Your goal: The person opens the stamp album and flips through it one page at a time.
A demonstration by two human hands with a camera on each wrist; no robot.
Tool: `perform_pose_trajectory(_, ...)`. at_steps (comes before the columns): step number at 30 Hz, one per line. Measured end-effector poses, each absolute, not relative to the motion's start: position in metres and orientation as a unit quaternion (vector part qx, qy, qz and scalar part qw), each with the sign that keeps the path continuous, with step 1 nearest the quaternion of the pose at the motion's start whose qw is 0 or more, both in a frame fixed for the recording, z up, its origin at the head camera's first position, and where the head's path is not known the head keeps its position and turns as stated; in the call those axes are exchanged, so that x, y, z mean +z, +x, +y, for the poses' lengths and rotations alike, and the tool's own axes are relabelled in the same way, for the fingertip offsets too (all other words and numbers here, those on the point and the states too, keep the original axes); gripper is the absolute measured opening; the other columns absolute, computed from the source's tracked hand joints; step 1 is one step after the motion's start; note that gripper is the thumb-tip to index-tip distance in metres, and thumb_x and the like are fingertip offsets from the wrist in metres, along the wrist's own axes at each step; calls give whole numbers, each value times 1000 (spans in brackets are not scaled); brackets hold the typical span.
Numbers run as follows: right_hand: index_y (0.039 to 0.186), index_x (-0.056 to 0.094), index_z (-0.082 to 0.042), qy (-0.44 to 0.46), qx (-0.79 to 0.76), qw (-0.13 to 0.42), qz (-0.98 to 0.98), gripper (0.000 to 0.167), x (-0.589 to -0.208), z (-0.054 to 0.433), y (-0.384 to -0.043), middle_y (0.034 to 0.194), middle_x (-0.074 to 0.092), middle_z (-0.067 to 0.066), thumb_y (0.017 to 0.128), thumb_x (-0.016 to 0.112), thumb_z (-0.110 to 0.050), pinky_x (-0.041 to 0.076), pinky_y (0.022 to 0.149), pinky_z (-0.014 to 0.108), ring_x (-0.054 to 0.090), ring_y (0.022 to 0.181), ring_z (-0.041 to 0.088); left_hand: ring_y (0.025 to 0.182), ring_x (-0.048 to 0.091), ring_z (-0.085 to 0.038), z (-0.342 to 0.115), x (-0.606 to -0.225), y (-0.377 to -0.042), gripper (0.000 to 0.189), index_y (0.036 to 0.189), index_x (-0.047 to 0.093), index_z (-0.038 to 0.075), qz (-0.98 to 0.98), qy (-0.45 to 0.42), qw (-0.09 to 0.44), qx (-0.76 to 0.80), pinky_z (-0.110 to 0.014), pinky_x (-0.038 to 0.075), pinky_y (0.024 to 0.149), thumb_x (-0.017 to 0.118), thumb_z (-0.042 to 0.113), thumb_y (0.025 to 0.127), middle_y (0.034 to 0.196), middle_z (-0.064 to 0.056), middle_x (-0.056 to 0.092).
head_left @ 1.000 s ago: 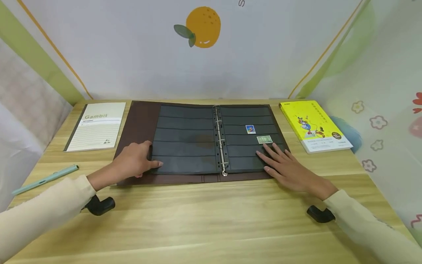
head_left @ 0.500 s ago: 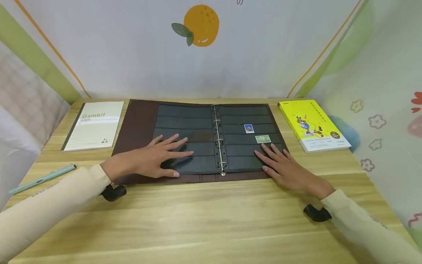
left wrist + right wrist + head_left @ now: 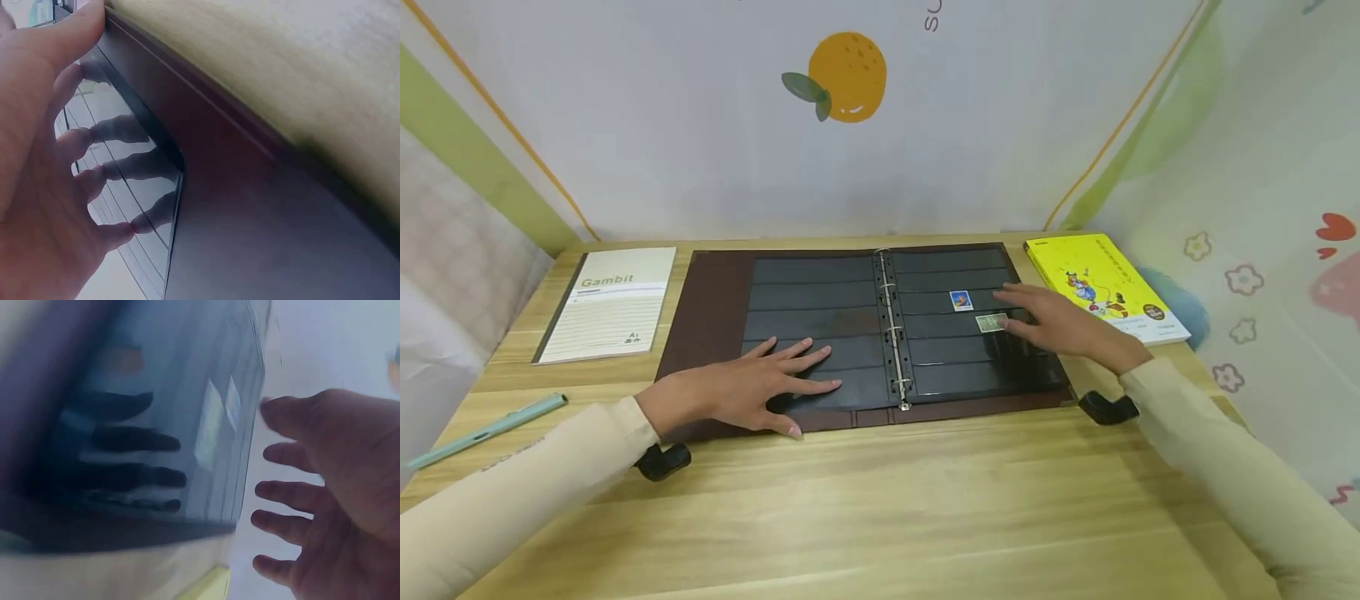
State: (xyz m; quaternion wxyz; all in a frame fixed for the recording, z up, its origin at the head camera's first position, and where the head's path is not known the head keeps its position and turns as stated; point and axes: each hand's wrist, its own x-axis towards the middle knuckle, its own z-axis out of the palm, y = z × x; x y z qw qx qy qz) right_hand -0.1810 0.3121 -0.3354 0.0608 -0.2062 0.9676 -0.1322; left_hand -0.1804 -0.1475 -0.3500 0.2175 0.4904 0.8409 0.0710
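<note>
A dark brown ring binder (image 3: 715, 292) lies spread on the table, with black pocket pages on both sides of its metal rings. My left hand (image 3: 752, 392) rests on the lower part of the left page (image 3: 812, 296), fingers spread; the left wrist view shows the fingertips touching the glossy sheet. Above the right page (image 3: 955, 375) hovers my right hand (image 3: 1060, 325), holding nothing, its reflection showing in the sheet in the right wrist view. A blue stamp (image 3: 961, 301) and a green stamp (image 3: 991, 322) sit in that page's pockets, the green one near the right thumb.
To the binder's left are a white notebook (image 3: 610, 304) marked "Gambit" and a light teal pen (image 3: 490, 430). A yellow book (image 3: 1097, 283) lies to the right, partly behind my right hand. Bare wooden tabletop (image 3: 880, 508) stretches in front.
My left hand has gone from the left page's edge to lying spread on that page. The right hand has lifted off the right page and moved up beside the stamps.
</note>
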Motion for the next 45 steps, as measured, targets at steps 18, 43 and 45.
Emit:
perform_pose_trajectory(18,163,7,-3,-4,-247,142,959,87,-344,329,-294,165,19,29,99,65,-21,24,121,65,19,151,51,159,-3,-38,-146,-358,-179,80,160,29,33,834,496,219,98,-71,-5,121,65,54,91,172,-8,3)
perform_pose_trajectory(43,156,38,-6,37,-452,61,889,59,-340,341,-289,134,57,17,104,58,-26,55,82,18,63,104,18,158,-3,-40,-145,-352,-180,81,161,26,34,837,491,233,63,-73,0,120,63,54,92,172,-10,2)
perform_pose_trajectory(45,160,29,-8,32,-499,126,857,62,-340,351,-283,130,63,11,106,54,-25,60,83,23,68,98,13,158,-3,-40,-145,-352,-181,81,161,26,34,837,491,234,63,-73,0,120,63,54,92,172,-9,2)
